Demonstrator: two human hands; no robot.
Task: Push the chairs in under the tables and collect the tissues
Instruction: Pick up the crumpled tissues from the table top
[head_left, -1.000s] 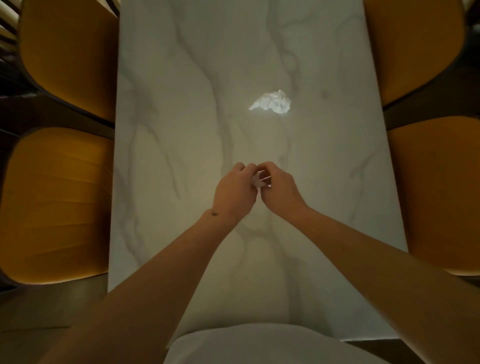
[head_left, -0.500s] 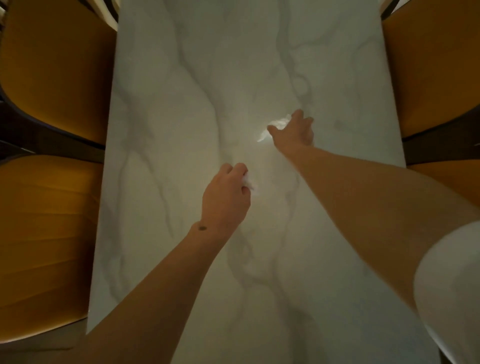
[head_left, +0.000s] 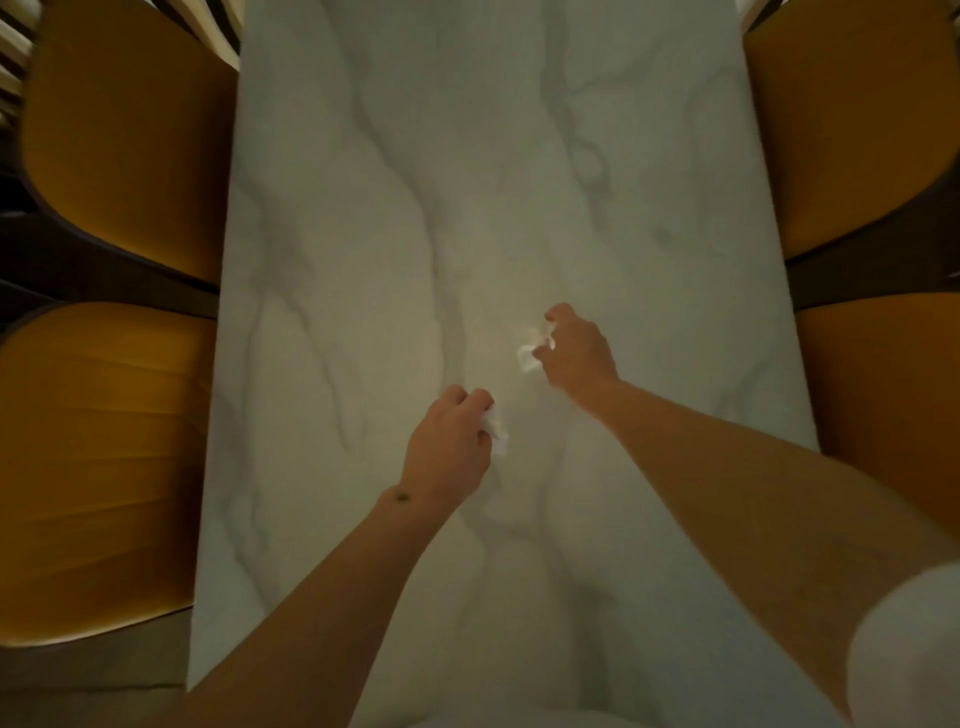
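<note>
The right hand (head_left: 576, 353) is pinching a crumpled white tissue (head_left: 531, 354) that is sticking out on its left side, above the middle of the table (head_left: 363, 260). The left hand (head_left: 449, 447) is gripping a second white wad (head_left: 496, 434), peeking out on its right, nearer the person. Two tissues, two hands, apart from each other. Four orange chairs are flanking the table: two left (head_left: 93, 457) (head_left: 124, 130), two right (head_left: 841, 130) (head_left: 893, 405), seats tucked against its edges.

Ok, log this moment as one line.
left hand: holds tissue | right hand: holds second tissue | table: no loose tissue seen
</note>
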